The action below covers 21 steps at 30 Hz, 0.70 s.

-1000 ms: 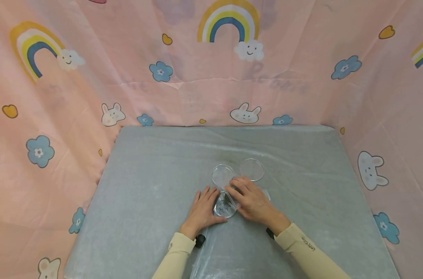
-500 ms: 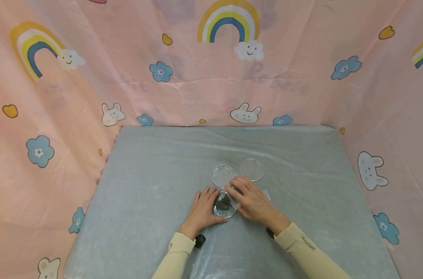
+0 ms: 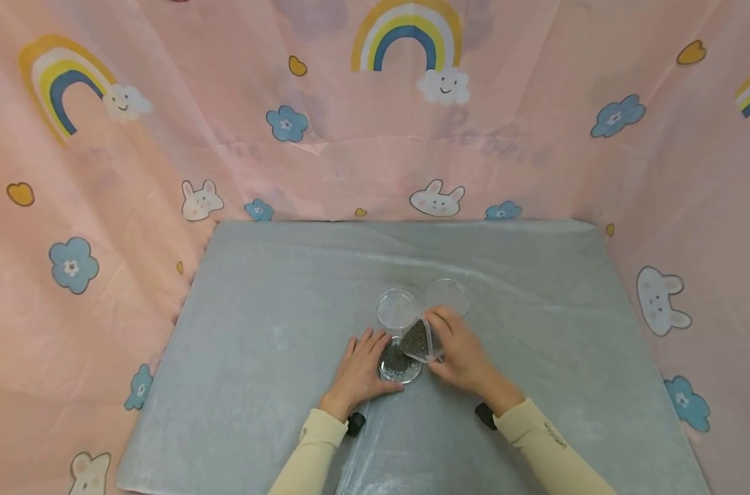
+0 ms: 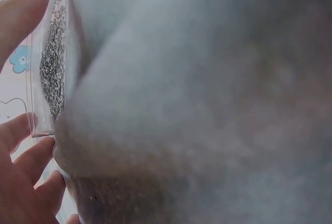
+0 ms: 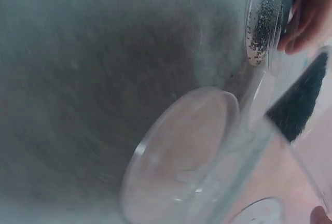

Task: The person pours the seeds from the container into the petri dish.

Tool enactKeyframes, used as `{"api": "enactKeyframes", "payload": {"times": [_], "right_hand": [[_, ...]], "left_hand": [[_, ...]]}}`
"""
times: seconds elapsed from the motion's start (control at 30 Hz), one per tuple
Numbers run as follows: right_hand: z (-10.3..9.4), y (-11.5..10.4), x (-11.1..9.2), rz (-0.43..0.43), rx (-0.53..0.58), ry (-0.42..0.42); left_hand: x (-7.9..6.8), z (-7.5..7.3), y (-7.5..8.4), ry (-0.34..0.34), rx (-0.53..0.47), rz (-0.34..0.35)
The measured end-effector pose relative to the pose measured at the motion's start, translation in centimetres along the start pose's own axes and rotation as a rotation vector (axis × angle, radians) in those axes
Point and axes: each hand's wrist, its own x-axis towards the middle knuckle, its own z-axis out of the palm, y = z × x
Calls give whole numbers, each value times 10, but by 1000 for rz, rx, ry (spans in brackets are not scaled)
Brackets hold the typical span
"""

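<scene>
A round clear petri dish (image 3: 399, 375) with dark granules stands on the table. My left hand (image 3: 362, 368) holds it at its rim, thumb near and fingers far; the left wrist view shows the granules (image 4: 53, 63) between thumb and fingers. Just right of and over this dish, my right hand (image 3: 464, 350) grips a clear plastic container (image 3: 416, 340), tilted, with a dark mass of granules inside. In the right wrist view, those granules (image 5: 303, 99) lie as a wedge in the container.
Behind the hands lie two clear round dish parts, one on the left (image 3: 396, 309) and one on the right (image 3: 447, 295), the latter partly overlapped by my right hand. A grey cloth covers the table (image 3: 276, 295). A pink patterned curtain (image 3: 344, 158) hangs around it.
My right hand has shifted slightly right and turned the container, so its dark contents now show. More granules lie in the petri dish than a second ago. The left hand stays at the dish.
</scene>
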Motion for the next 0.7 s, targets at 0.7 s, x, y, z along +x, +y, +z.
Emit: {"api": "enactKeyframes", "payload": {"times": [0.7], "right_hand": [[-46,68,-73,1002,393,308]], "left_hand": [[1,-2,-1,21,3,17]]}}
